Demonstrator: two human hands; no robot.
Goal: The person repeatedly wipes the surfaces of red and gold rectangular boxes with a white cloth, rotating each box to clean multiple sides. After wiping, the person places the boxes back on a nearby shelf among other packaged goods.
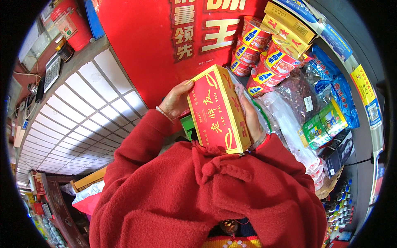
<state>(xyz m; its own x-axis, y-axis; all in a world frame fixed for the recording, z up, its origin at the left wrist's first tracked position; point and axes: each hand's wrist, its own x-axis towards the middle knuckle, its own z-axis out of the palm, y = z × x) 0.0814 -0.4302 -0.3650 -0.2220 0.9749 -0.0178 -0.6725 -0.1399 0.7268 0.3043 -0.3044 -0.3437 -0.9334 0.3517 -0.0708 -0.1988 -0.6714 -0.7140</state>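
Note:
I hold a red and gold cardboard box (212, 114) in front of my chest, tilted, its red face towards me and bearing gold writing. My left hand (176, 98) grips its far left corner, thumb along the top edge. My right hand (253, 119) presses flat against the yellow right side. A pale pinkish cloth (238, 89) shows between that hand's fingers and the box. The fingers behind the box are hidden. Just beyond my left forearm, a green box (187, 124) is partly covered by the carton.
Stacked red noodle tubs (248, 55) and a yellow carton (287, 29) stand at the far right. Nearer lie a bag of dark dried goods (297, 90), green mosquito-coil packs (324, 124) and blue bags (336, 90). A white-tiled counter (83, 105) at left bears a calculator (52, 72).

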